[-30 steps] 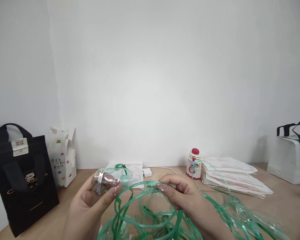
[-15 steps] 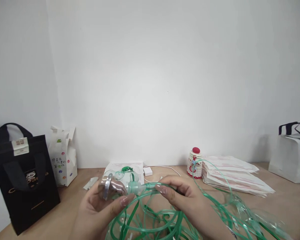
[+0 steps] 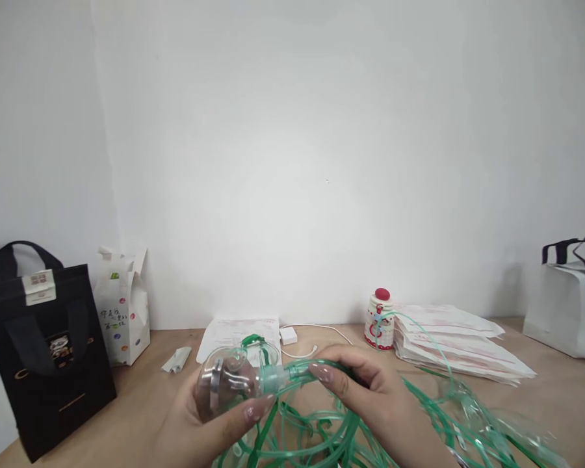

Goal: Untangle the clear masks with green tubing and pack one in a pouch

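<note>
My left hand [image 3: 214, 416] is closed around a clear oxygen mask [image 3: 231, 378] with a metal nose strip, its thumb near the pale green connector [image 3: 272, 379]. Attached to that connector is green tubing [image 3: 299, 369], which my right hand [image 3: 355, 383] pinches between thumb and fingers just beyond the joint. Below both hands, loops of the green tubing and flat green strap lie heaped on the table, partly hidden by my wrists. At the right, another clear mask [image 3: 470, 406] rests among more green tubing.
A black bag [image 3: 49, 377] and a white printed paper bag [image 3: 124, 318] stand at left. Behind my hands are printed paper [image 3: 214, 331], a white adapter [image 3: 288, 335], and a red-capped bottle [image 3: 379, 322]. Stacked paper packets [image 3: 453, 341] and a white bag [image 3: 560, 309] are at right.
The mask has turned slightly and shifted a little right, with the connector lower. Both hands keep hold; my right hand stays nearly in place on the tubing.
</note>
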`<action>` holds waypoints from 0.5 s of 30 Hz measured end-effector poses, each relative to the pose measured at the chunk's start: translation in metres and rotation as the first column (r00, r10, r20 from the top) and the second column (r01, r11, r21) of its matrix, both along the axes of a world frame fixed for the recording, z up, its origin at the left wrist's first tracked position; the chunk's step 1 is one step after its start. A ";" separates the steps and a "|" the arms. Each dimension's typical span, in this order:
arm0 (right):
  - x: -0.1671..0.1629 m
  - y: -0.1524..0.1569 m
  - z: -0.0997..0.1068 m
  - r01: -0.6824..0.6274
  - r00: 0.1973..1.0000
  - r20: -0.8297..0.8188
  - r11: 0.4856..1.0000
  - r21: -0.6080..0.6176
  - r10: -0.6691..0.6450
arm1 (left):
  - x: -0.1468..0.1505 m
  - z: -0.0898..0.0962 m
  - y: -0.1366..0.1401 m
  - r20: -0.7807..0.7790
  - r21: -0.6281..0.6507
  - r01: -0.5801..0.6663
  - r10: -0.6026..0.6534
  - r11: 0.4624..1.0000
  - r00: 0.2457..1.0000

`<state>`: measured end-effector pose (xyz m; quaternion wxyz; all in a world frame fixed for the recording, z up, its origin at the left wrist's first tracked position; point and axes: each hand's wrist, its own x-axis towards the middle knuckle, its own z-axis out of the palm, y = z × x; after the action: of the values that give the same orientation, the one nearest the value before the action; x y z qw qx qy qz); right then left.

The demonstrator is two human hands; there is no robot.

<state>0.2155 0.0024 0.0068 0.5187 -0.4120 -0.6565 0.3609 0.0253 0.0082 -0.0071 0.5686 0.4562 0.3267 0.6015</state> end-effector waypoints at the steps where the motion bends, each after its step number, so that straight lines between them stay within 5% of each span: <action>1: 0.000 0.000 -0.001 0.004 1.000 0.020 1.000 0.002 -0.004 | 0.000 -0.001 -0.001 -0.040 0.037 -0.036 0.037 0.999 0.998; 5: -0.001 0.000 -0.004 0.017 0.998 0.063 1.000 0.006 -0.017 | -0.002 -0.005 -0.001 -0.134 0.138 -0.087 0.106 0.987 0.985; 15: -0.014 0.000 -0.008 0.053 0.999 0.008 0.998 0.035 -0.053 | -0.010 -0.014 0.019 -0.097 0.022 -0.083 0.085 0.996 0.992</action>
<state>0.2015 0.0024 -0.0011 0.5321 -0.4217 -0.6540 0.3336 0.0156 0.0274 -0.0211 0.5218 0.4762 0.3677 0.6048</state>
